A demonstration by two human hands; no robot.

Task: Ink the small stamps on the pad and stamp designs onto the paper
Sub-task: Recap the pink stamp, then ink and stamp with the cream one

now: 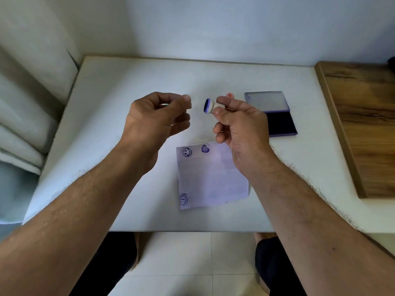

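— What was seen at the left of the white worktop (128, 82)?

— The left hand (154, 122) was held raised above it, its fingers curled loosely and thumb brought near the forefinger. Something small and blurred was glimpsed between them; whether anything was gripped could not be told.

— And toward the middle?

— A small round stamp (209, 106) was pinched between thumb and forefinger of the right hand (241, 124), its blue-inked face turned toward the left hand, a gap being left between the two hands. A pinkish stamp top (230, 95) was glimpsed just behind the right forefinger. Below the hands, a sheet of paper (213, 178) lay flat on the worktop, near its front edge. Three blue prints were borne by it: a smiley (187, 151) and a heart (205, 149) along the far edge, and a round design (183, 199) at the near left corner.

— Further right?

— An ink pad (280, 122) was found open just beyond the right hand, its lid (266, 101) laid back, the dark pad exposed. A wooden board (361, 124) lay at the worktop's right edge.
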